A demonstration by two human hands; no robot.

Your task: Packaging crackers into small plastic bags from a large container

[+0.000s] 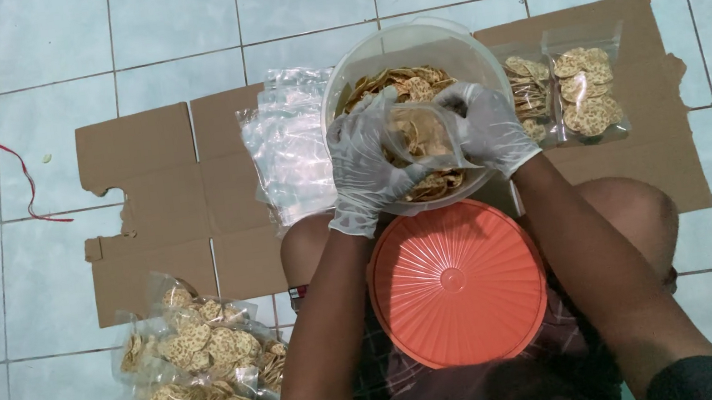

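Both my hands wear thin clear gloves and meet over a large clear plastic tub (409,42) full of round speckled crackers (400,84). Between them is a small clear plastic bag (423,134) partly filled with crackers. My left hand (363,171) grips the bag's left side from below. My right hand (482,124) pinches the bag's right edge. An orange round lid (457,283) rests on my lap just below the tub.
A stack of empty clear bags (289,145) lies left of the tub on flattened cardboard (151,209). Two filled cracker bags (567,94) lie to the right. A pile of filled bags (196,377) sits on the tiled floor at lower left.
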